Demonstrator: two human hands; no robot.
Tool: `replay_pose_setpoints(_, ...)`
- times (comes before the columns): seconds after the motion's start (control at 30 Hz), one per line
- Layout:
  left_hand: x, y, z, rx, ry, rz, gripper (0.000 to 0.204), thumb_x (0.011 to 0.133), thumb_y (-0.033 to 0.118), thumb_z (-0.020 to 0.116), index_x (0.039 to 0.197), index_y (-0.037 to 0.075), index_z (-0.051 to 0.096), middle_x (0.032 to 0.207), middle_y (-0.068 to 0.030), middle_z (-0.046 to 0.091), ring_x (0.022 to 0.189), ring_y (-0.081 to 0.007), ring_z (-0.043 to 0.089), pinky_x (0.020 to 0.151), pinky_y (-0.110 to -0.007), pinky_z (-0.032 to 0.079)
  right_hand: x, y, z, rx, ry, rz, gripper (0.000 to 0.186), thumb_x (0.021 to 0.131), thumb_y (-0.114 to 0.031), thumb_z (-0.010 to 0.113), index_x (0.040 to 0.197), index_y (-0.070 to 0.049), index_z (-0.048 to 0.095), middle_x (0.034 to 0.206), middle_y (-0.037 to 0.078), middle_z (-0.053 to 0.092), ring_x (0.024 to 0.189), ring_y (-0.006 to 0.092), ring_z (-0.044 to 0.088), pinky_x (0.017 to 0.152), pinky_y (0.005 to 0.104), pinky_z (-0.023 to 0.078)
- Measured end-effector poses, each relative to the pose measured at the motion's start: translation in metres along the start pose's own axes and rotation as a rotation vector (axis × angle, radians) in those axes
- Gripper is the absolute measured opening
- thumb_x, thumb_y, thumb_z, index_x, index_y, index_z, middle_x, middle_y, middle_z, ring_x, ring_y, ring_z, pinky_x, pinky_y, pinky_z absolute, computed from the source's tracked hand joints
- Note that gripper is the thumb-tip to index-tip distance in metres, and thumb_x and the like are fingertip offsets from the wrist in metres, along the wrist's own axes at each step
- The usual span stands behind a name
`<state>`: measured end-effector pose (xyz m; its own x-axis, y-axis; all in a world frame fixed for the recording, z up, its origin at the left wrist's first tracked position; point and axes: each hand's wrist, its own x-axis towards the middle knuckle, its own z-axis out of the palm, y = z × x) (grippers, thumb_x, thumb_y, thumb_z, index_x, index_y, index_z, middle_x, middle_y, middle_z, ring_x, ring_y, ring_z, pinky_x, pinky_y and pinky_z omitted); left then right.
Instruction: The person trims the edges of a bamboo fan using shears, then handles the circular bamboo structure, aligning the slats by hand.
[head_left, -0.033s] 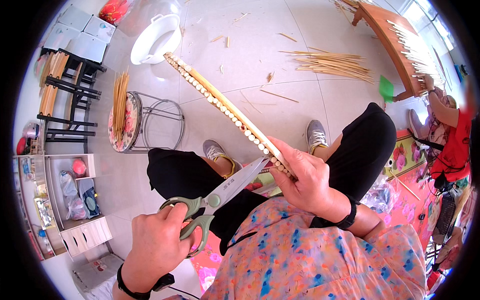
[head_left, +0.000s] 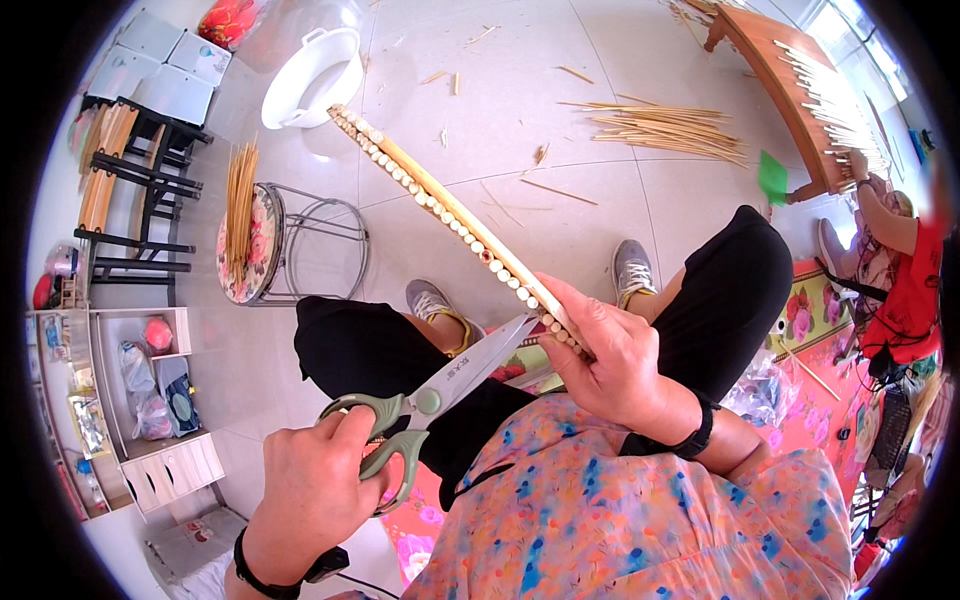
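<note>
Bright, even daylight fills the view, probably from the window (head_left: pixel 845 40), far beyond the grip of the right hand (head_left: pixel 615 350) and to its right. The pale floor (head_left: pixel 530 40) ahead of that grip shines, shadows faint. The scissors (head_left: pixel 470 365) just left look sharp; farthest out, straight lines bend, soften and fade to black.

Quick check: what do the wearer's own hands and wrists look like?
The left hand is ungloved, with a black strap and dark block at the wrist. The right hand, also ungloved, has a black band. Neither wrist is sleeved.
</note>
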<state>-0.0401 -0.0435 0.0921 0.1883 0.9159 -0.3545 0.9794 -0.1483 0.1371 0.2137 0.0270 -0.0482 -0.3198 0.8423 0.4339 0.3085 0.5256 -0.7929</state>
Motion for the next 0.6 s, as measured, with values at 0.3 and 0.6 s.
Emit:
replay_pose_setpoints(0.3, -0.0010, 0.0007, -0.0035, -0.012, -0.002, -0.004, 0.033, 0.066, 0.015, 0.081, 0.088, 0.006, 0.058, 0.069, -0.0079, 0.062, 0.053, -0.0315, 0.061, 0.046, -0.041, 0.043, 0.0032, 0.0006, 0.0037, -0.026, 0.084, -0.030, 0.050, 0.080, 0.000, 0.074, 0.128, 0.002, 0.060, 0.082, 0.013, 0.069, 0.063, 0.0225, 0.067, 0.058, 0.0277, 0.054)
replay_pose_setpoints(0.6, -0.0011, 0.0013, -0.0043, -0.013, -0.014, -0.009, 0.031, 0.067, 0.013, 0.079, 0.088, 0.005, 0.057, 0.070, -0.0088, 0.063, 0.053, -0.0323, 0.061, 0.047, -0.041, 0.044, 0.0005, -0.0002, 0.0018, 0.005, 0.012, -0.018, 0.062, 0.076, 0.004, 0.075, 0.133, 0.005, 0.053, 0.090, 0.021, 0.068, 0.071, 0.0313, 0.068, 0.063, 0.0360, 0.056)
